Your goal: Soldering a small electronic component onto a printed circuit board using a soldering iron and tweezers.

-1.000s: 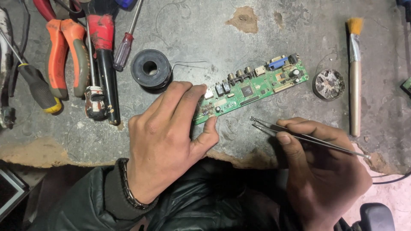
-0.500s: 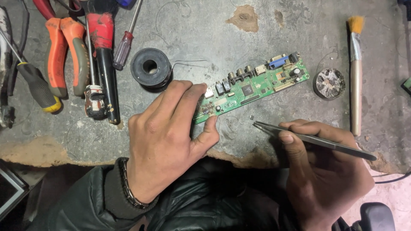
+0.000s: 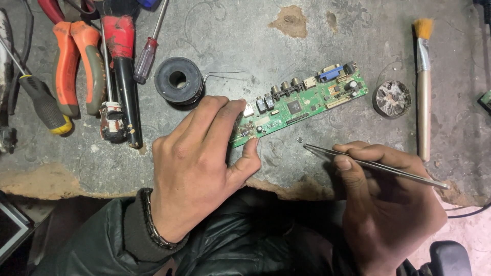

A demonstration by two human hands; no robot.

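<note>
The surface (image 3: 245,46) was grey, scuffed and stained, with brown patches where its coating had chipped away, one near the far edge and a long ragged strip along the near edge. A green circuit board (image 3: 302,102) lay slanted near the middle of the surface. The left hand (image 3: 197,163) rested flat on the board's near end, fingers laid together, thumb pressed against its edge. The right hand (image 3: 388,199) pinched metal tweezers (image 3: 368,164) between thumb and fingers, tips pointing at a tiny part just beside the board. A black wire spool (image 3: 179,80) sat just beyond the left hand. Orange-handled pliers (image 3: 76,66), screwdrivers and a red-and-black tool (image 3: 121,61) crowded the far left corner. A small round tin (image 3: 392,98) and a brush (image 3: 423,87) lay toward the right edge.
</note>
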